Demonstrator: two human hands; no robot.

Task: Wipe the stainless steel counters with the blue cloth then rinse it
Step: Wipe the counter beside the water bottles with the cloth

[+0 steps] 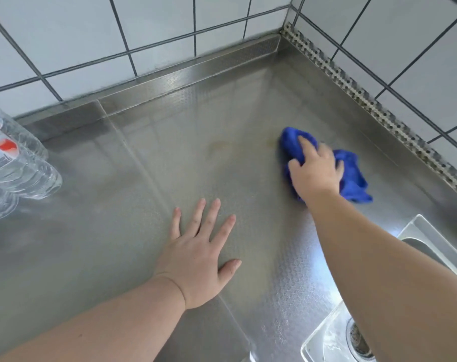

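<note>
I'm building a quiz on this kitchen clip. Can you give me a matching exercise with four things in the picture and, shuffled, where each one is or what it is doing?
Things:
1. blue cloth
2. left hand
3. plastic water bottles
4. sink

Places or states:
A. lying at the left edge of the counter
B. flat on the steel, fingers spread
C. bunched under the right hand, near the back right corner
D. lower right, drain showing

Pairs: 1-C, 2-B, 3-A, 4-D
</note>
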